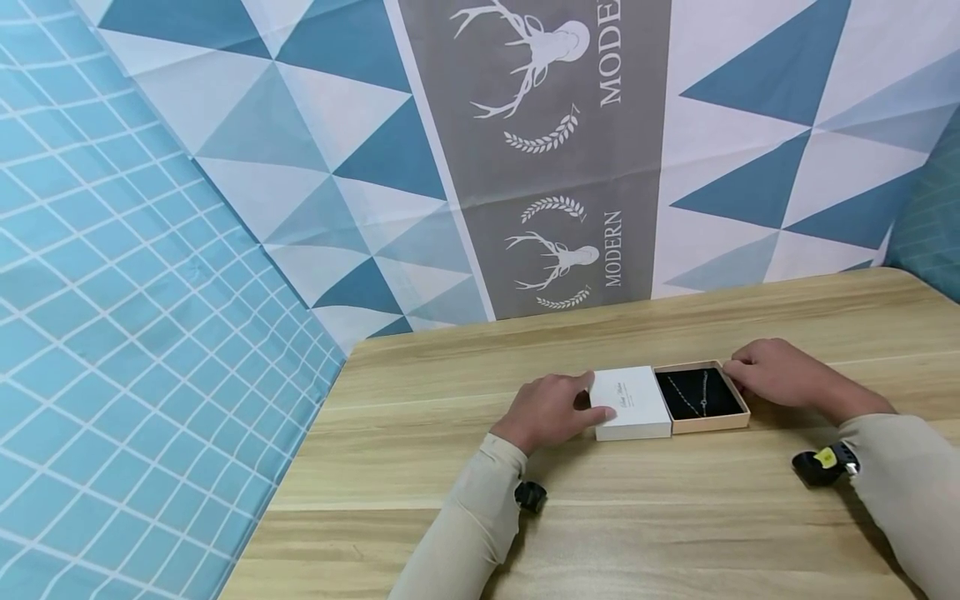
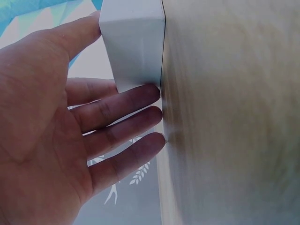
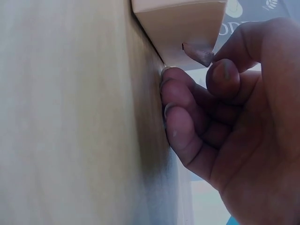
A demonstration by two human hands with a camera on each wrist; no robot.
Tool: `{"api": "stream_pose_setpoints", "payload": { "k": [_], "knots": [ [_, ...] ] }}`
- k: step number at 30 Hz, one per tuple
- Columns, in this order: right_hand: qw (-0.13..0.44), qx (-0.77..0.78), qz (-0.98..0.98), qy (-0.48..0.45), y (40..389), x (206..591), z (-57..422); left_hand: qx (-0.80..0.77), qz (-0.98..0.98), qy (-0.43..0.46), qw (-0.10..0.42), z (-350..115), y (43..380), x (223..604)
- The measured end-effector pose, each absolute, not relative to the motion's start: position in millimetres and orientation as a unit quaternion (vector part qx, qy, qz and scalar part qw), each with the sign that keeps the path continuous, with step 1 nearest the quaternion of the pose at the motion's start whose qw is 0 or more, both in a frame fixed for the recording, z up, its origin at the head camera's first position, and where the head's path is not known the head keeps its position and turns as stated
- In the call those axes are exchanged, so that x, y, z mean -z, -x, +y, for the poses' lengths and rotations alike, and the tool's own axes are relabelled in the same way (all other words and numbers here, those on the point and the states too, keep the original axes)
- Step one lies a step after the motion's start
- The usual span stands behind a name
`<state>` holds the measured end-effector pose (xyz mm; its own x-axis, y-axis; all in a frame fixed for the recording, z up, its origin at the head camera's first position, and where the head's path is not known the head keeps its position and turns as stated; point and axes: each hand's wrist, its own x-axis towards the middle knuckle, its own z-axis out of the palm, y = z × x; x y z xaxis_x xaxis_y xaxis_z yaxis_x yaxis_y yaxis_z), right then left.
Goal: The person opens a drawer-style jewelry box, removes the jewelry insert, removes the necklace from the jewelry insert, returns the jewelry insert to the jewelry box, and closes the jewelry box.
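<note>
On the table (image 1: 420, 467), a box sleeve (image 1: 632, 396) is being gripped at its left end by the left hand (image 1: 551, 408), and its right end is being met by a drawer (image 1: 712, 424), inside which a chain (image 1: 704, 402) is being borne on a pad (image 1: 726, 402). At the drawer's right end, what seems to be a pull tab (image 3: 197, 54) is being pinched by the right hand (image 1: 776, 373). Behind the table a rear wall covering (image 1: 570, 171) is being displayed, while the left side is being bounded by a side wall covering (image 1: 150, 333).
</note>
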<state>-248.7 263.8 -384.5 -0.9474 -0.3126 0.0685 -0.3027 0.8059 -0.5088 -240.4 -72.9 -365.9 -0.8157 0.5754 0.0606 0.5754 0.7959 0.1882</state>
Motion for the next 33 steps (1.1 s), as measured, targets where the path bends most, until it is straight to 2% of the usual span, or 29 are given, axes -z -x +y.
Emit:
{"api": "stream_pose_setpoints", "payload": {
  "k": [33],
  "knots": [
    [-0.01, 0.27, 0.945, 0.182, 244.3, 383.9, 256.8, 0.096, -0.948, 0.305, 0.004, -73.9, 240.4, 367.5]
  ]
}}
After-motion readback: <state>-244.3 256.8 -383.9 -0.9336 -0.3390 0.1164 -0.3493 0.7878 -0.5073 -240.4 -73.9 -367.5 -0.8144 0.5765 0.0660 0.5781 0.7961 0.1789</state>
